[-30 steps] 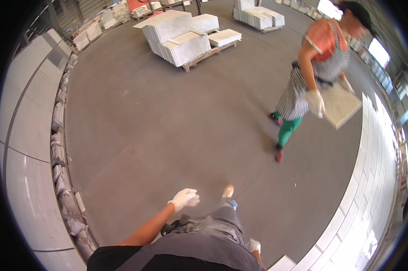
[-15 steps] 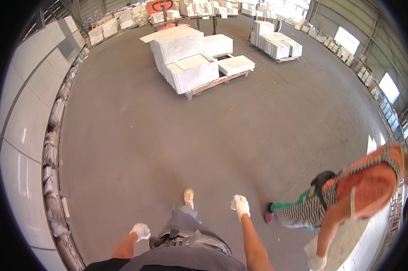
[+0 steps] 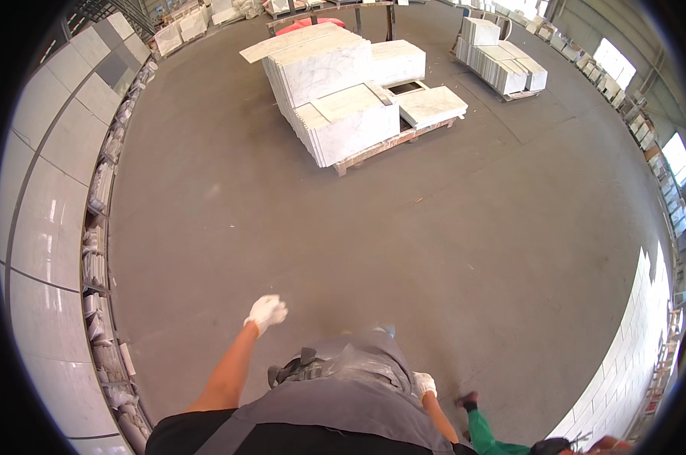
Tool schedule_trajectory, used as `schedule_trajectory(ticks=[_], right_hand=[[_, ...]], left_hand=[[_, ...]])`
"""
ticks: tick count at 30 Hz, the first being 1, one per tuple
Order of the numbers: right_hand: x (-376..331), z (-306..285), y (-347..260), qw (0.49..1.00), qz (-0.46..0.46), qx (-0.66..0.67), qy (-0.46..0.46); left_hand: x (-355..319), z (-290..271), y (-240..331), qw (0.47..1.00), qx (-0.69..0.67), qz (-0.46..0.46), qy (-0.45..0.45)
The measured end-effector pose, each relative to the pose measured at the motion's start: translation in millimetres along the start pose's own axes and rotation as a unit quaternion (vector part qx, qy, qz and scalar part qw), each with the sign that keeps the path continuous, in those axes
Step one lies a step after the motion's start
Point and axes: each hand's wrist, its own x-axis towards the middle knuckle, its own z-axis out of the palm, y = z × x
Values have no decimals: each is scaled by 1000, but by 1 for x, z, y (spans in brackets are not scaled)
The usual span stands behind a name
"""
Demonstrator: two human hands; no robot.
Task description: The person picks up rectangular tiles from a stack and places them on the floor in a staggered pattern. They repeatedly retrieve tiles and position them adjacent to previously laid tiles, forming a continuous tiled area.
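Note:
My left hand (image 3: 267, 312), in a white work glove, swings forward over the grey floor (image 3: 343, 243). Its fingers are loosely bent and a little apart, and nothing shows in them. My right hand (image 3: 425, 384), gloved in white too, hangs close beside my right hip, touching or near the grey apron (image 3: 335, 413); its fingers are mostly hidden. Neither hand is near the stone. Ahead, a wooden pallet (image 3: 392, 142) carries stacks of white, grey-veined stone slabs (image 3: 324, 72), some upright and some lying flat.
A second pallet load of pale slabs (image 3: 502, 64) stands farther back on the right. Large polished panels (image 3: 47, 227) line the left wall, with wrapped pieces along their foot. At the lower right shows a co-worker's green trouser leg (image 3: 483, 432), close to me, beside white tiles (image 3: 624, 364).
I have walked forward, and the slab pallet looks nearer. My left hand has swung forward and my right hand back to my hip. The co-worker has dropped mostly out of view.

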Motion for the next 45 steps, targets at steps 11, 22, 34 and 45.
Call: schedule_trajectory(ticks=[11,22,34,45], right_hand=[[216,-244,-132,985,-126,-112,43],[485,-587,-299,802,-123,581,60],[598,-615,-411,989,-135,-41,51],[730,-770,-506,958,-32,284,31]], left_hand=[[210,155,137,974,-220,-51,-5],[329,145,287,937,-274,36,215],[574,131,506,972,-218,23,88],[668,262,695,982,-133,56,122]])
